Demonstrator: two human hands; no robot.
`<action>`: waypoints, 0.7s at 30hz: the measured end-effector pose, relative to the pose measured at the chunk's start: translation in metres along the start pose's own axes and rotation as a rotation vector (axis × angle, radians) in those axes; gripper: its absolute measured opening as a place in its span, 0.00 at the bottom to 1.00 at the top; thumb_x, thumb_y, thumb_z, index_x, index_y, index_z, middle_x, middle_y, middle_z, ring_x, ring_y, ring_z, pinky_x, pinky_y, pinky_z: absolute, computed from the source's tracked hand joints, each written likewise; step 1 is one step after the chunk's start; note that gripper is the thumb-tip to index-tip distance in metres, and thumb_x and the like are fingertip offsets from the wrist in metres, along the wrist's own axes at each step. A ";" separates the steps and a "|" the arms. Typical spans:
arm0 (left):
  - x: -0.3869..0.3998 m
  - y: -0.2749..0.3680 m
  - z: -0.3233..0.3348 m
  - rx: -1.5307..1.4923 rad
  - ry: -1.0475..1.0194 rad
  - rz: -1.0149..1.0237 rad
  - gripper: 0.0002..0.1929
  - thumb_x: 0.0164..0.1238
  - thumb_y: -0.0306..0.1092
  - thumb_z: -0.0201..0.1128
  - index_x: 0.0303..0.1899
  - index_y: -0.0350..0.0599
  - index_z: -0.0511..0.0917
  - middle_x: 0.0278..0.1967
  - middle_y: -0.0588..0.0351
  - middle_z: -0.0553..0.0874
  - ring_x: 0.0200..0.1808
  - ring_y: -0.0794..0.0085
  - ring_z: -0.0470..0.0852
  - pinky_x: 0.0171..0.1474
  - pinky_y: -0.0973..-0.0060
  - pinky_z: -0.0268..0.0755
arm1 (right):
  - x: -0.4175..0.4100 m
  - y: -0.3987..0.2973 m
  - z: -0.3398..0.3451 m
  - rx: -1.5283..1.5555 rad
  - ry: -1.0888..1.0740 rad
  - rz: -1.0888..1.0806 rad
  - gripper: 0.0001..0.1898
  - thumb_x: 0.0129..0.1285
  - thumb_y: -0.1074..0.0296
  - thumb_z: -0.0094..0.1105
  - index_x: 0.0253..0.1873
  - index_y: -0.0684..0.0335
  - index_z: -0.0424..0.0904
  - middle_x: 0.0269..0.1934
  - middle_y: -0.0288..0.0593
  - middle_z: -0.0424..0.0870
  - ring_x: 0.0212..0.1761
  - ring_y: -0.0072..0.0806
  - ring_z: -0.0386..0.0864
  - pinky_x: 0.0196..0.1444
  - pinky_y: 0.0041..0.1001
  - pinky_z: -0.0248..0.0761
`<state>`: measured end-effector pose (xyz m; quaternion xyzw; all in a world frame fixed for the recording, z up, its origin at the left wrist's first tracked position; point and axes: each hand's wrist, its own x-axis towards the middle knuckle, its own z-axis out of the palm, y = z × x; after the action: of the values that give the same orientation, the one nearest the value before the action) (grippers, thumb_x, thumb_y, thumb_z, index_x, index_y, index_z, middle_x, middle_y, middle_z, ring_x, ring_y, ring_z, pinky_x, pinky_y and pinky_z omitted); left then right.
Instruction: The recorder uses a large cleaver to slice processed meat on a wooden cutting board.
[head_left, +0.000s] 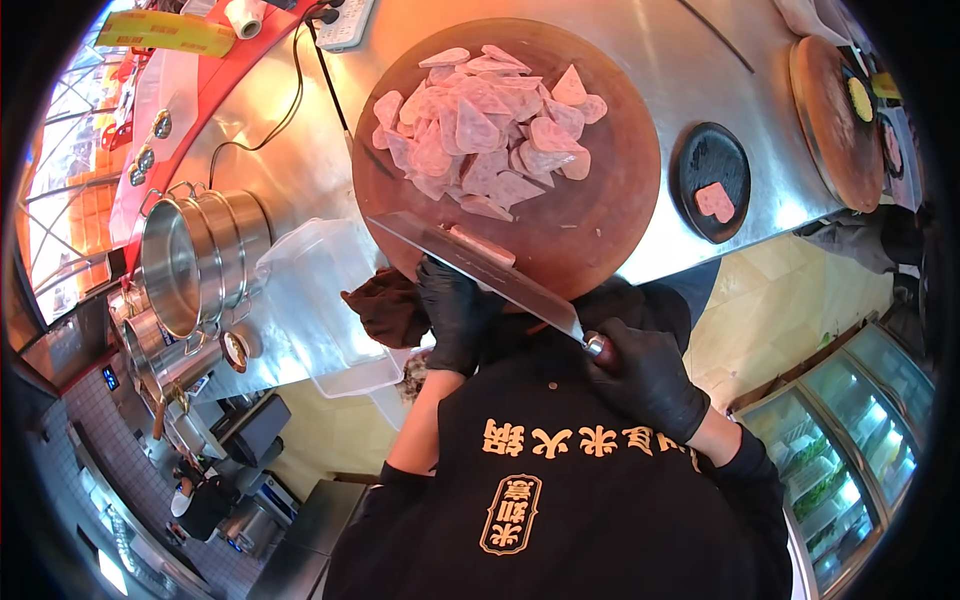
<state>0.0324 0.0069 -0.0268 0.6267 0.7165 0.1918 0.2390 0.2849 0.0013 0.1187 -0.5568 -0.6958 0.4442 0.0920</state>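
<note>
My right hand (649, 375), in a black glove, grips the wooden handle of a cleaver (480, 266). Its broad blade slants up and left over the near edge of a round wooden chopping board (615, 217). A piece of pink luncheon meat (484, 246) lies along the far side of the blade, partly covered by it. My left hand (454, 315), also gloved, is at the board's near edge just below the blade; its fingertips are partly hidden, so its hold on the meat is unclear. A heap of cut luncheon meat slices (480, 127) covers the board's far half.
Left of the board are a clear plastic tub (322, 262), a brown cloth (386, 307) and large steel pots (176, 262). A black plate (709, 161) with pink meat and another chopping board (829, 127) stand right. Cables (292, 97) cross the steel counter. A person (206, 502) is farther off, lower left.
</note>
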 end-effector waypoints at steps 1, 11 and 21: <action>0.000 0.001 -0.001 -0.033 -0.028 -0.013 0.40 0.42 0.44 0.76 0.59 0.35 0.70 0.51 0.40 0.77 0.54 0.43 0.73 0.57 0.53 0.63 | 0.000 0.001 0.001 -0.011 0.005 0.000 0.11 0.57 0.65 0.67 0.42 0.59 0.77 0.24 0.50 0.80 0.27 0.50 0.81 0.30 0.41 0.72; -0.001 0.009 -0.004 -0.040 0.010 -0.056 0.43 0.44 0.44 0.75 0.63 0.34 0.67 0.53 0.38 0.75 0.55 0.42 0.72 0.59 0.53 0.62 | 0.003 0.002 0.000 0.004 -0.027 0.006 0.11 0.56 0.66 0.67 0.42 0.59 0.78 0.25 0.51 0.81 0.27 0.49 0.81 0.30 0.41 0.73; -0.002 -0.002 0.015 -0.583 0.056 -0.232 0.35 0.46 0.42 0.74 0.56 0.38 0.71 0.48 0.42 0.77 0.51 0.46 0.73 0.55 0.55 0.63 | 0.004 0.000 -0.001 0.005 -0.019 0.004 0.12 0.56 0.66 0.67 0.44 0.59 0.78 0.27 0.51 0.81 0.29 0.48 0.82 0.31 0.40 0.73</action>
<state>0.0397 0.0046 -0.0399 0.4405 0.7043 0.3778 0.4089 0.2840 0.0054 0.1185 -0.5540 -0.6944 0.4513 0.0859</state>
